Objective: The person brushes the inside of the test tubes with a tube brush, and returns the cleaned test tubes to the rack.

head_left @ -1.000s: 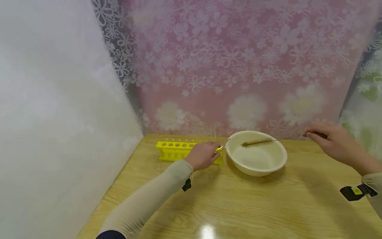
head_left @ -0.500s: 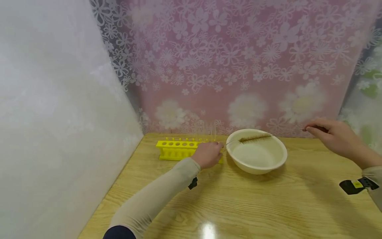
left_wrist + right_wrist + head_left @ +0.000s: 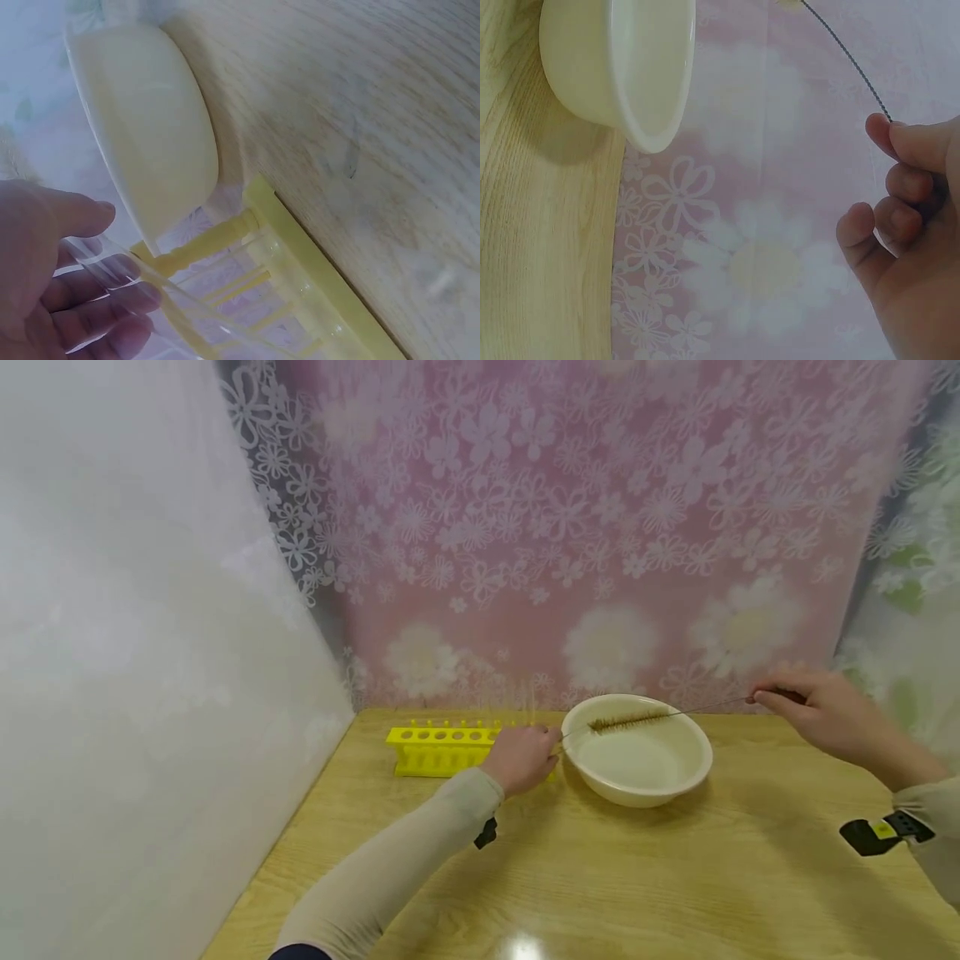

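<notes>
My left hand (image 3: 522, 758) is in front of the right end of a yellow test tube rack (image 3: 435, 739). In the left wrist view it holds a clear test tube (image 3: 191, 304) between thumb and fingers. To the right, my right hand (image 3: 825, 714) pinches the twisted wire handle (image 3: 847, 56) of a test tube brush between thumb and forefinger. The brush's brown bristles (image 3: 630, 721) hang over a cream bowl (image 3: 637, 795), pointing left towards the left hand. A thin line runs from the bristles' tip to that hand; whether it enters the tube cannot be told.
Other clear tubes (image 3: 517, 697), faint against the backdrop, stand upright at the rack's right part. A pink flowered curtain (image 3: 480, 527) closes the back, with a white sheet (image 3: 150, 652) on the left. The wooden table (image 3: 600, 877) extends in front.
My left hand has shifted a little right along the rack, towards the bowl. The brush has moved slightly left, with its tip closer to that hand. The head view has shifted slightly.
</notes>
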A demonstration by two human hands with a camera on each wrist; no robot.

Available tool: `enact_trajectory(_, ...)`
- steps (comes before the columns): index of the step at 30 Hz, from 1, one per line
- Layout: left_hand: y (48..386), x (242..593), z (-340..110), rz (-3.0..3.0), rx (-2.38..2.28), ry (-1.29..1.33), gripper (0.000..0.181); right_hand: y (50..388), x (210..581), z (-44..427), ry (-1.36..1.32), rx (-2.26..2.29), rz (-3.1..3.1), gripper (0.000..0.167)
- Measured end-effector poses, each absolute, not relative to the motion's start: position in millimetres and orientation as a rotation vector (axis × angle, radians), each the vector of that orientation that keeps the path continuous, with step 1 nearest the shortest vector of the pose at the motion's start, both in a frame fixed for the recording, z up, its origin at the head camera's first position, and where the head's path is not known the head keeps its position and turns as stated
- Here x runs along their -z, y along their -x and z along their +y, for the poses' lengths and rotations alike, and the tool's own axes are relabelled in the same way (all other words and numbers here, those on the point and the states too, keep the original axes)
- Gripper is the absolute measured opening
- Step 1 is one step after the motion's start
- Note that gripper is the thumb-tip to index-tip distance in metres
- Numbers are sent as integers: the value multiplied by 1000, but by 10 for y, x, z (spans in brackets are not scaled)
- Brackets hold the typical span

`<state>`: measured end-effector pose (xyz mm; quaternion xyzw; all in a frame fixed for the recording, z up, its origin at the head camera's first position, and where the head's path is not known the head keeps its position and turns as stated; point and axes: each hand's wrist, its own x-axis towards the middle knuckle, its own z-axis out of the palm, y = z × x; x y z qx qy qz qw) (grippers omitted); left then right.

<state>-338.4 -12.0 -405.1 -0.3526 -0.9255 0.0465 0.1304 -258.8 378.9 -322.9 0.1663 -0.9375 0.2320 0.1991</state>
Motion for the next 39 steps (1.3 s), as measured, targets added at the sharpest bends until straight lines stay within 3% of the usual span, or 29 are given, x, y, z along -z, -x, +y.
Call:
enact_trajectory(13, 3347, 4045, -115, -2573, -321, 1001, 40, 2724, 3304, 3867, -499, -655, -2706, 21)
enact_trajectory(39, 3346, 4093, -52, -2389, -333, 1081, 22, 2894, 3321, 3709, -453, -816, -2848, 33)
